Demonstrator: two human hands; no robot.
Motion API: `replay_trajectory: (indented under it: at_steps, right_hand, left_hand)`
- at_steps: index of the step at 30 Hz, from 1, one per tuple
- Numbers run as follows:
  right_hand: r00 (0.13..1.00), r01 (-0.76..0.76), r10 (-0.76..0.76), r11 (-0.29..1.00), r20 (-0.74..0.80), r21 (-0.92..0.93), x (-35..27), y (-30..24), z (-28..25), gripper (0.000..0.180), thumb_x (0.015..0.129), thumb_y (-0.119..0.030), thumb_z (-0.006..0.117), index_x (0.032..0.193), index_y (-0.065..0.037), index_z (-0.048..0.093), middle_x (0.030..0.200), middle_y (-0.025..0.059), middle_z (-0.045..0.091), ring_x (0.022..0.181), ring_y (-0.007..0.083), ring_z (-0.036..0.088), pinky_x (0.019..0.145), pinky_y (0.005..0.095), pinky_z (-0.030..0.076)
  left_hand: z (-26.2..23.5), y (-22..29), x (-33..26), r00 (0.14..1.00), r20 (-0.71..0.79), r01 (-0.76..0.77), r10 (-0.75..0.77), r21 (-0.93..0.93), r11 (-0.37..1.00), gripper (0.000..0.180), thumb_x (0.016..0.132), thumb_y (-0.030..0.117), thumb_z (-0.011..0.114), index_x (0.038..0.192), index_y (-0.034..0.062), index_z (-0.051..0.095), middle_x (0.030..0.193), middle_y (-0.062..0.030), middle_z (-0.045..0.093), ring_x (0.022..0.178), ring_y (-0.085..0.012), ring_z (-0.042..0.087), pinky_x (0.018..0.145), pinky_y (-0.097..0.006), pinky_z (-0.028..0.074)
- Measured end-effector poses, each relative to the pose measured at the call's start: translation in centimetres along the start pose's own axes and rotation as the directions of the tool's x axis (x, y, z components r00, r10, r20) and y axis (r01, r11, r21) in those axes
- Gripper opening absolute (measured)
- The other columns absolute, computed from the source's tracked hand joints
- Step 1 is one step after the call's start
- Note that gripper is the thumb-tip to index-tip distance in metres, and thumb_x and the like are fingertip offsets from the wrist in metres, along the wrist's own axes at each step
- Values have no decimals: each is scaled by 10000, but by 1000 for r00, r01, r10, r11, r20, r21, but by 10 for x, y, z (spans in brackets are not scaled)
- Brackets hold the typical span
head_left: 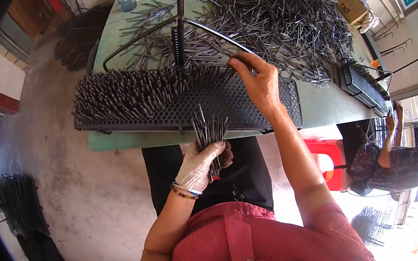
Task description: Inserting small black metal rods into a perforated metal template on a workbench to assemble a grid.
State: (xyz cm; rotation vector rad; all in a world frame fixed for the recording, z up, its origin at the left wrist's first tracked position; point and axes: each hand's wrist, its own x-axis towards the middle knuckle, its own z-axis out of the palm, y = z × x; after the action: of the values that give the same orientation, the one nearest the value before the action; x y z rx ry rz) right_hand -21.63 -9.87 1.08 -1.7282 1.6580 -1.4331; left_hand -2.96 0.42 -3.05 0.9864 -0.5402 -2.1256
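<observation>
My left hand [196,167], in a pale glove, is closed round a bundle of thin dark metal rods [212,131] in front of the rack's near edge. A long black perforated rack [263,105] lies at the table's front edge. Upright rods [117,97] crowd its left part and run along its far side, while many holes at the right and front are bare. Above the far side, my bare right hand [260,78] has thumb and fingertips pinched together beside the standing rods. What lies between those fingertips is too small to make out.
A large heap of loose rods [278,14] covers the green table [315,113]. A black post with braces [181,20] rises behind the rack. A second rack [361,87] stands at the right, near another person [398,163]. A red stool [328,160] and a glass [127,0] are in view.
</observation>
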Motion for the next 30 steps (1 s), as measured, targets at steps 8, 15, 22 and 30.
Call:
replay_trajectory:
  at_steps: [8, 15, 22, 30]
  right_hand:
    - [997, 59, -57, 998, 48, -33, -3, 6, 1, 200, 839, -148, 718, 979, -6, 701, 881, 133, 713, 797, 209, 688, 735, 297, 519]
    - [997, -32, 35, 998, -62, 53, -15, 18, 11, 188, 827, -147, 731, 974, -32, 714, 898, 111, 718, 820, 212, 678, 771, 308, 508]
    - [978, 202, -206, 967, -13, -158, -19, 23, 13, 283, 796, -70, 749, 1074, -54, 702, 936, 98, 721, 862, 172, 676, 798, 284, 509]
    - [910, 410, -409, 872, 62, -268, -16, 25, 15, 273, 780, -57, 740, 1051, -61, 702, 967, 90, 684, 866, 258, 648, 766, 327, 512]
  left_hand:
    - [3, 7, -3, 998, -18, 51, -52, -50, 997, 148, 881, 99, 622, 973, -16, 622, 842, -99, 673, 704, -184, 650, 631, -302, 542]
    - [-3, 1, 0, 1000, 1, 23, -23, 44, 999, 168, 876, 113, 639, 982, -17, 622, 826, -85, 666, 707, -163, 644, 634, -286, 533]
    - [-2, 2, 0, 999, -12, 39, -39, 14, 999, 166, 882, 98, 627, 993, -24, 621, 841, -100, 672, 697, -177, 647, 627, -300, 539]
    - [-4, 0, 1, 999, -2, 35, -35, 14, 999, 166, 894, 87, 607, 1008, -33, 617, 857, -116, 678, 725, -206, 666, 642, -325, 558]
